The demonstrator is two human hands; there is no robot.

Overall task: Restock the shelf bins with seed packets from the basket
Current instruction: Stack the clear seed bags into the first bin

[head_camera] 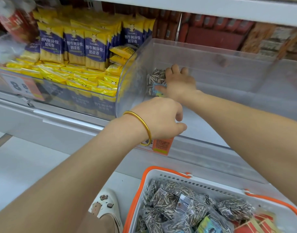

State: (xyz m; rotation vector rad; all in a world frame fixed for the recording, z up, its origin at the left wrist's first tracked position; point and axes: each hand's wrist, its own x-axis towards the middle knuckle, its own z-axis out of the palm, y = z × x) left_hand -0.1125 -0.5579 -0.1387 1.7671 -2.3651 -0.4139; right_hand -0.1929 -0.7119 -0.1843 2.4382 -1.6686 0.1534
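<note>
My right hand (179,81) reaches into a clear plastic shelf bin (211,52) and grips a packet of striped sunflower seeds (155,79) lying at the bin's left end. My left hand (161,118), with a gold bangle on the wrist, curls over the bin's front rim; its fingertips are hidden behind the edge. Below, a white basket with orange handles (149,182) holds several more seed packets (186,207) and some red packets at its right.
To the left stands another clear bin (60,91) packed with yellow and blue snack packs. An orange price tag (162,145) hangs under the left hand. Red packages fill the shelf behind. My foot in a white clog (105,204) is beside the basket.
</note>
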